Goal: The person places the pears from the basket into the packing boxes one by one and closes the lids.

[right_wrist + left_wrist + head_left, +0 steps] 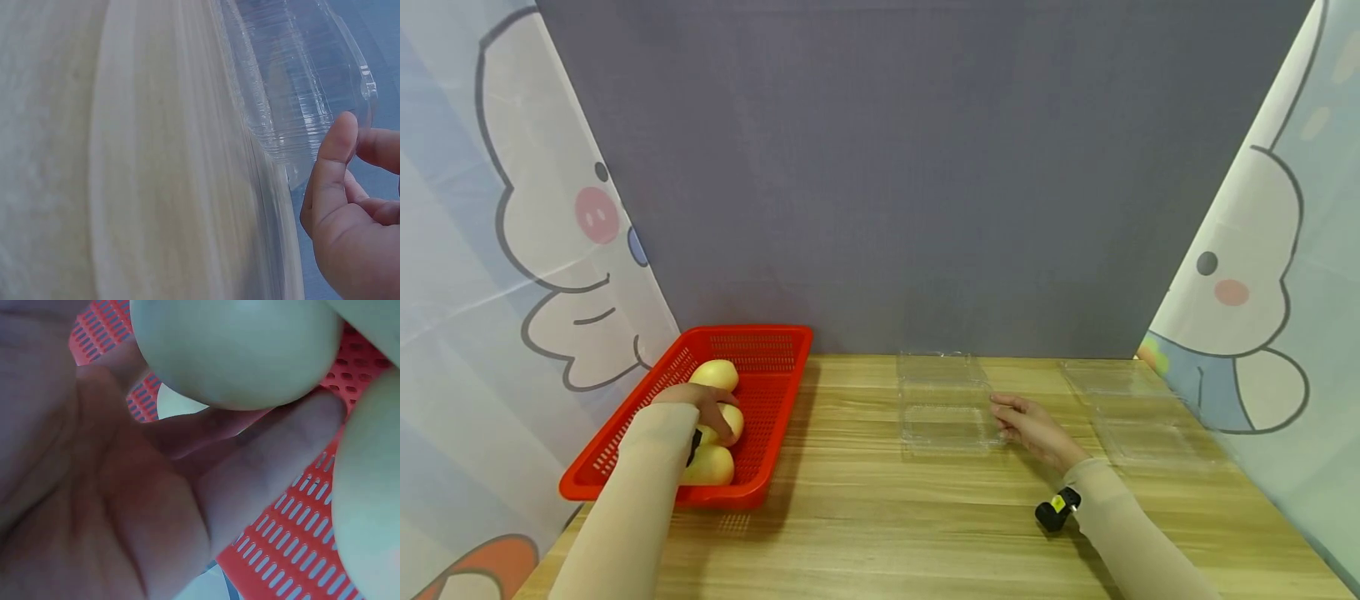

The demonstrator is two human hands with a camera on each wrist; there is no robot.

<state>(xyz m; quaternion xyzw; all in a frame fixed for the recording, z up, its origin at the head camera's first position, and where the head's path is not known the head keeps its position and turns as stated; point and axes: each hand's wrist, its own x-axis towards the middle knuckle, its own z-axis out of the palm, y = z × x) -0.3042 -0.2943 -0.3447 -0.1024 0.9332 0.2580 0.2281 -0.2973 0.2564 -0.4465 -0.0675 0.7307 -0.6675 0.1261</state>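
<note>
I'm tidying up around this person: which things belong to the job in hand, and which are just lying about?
Seemingly in the job:
Yellow fruits, one gripped by the left hand
Red basket around them
Clear container, pinched at its edge by the right hand

Seemingly not in use:
Second clear container, untouched, perhaps a spare
Dark backdrop
Printed cloths at both sides

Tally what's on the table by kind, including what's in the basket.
Basket: 1
Fruit: at least 3 (the left hand may hide more)
Clear boxes: 2 seen
Total: at least 6
</note>
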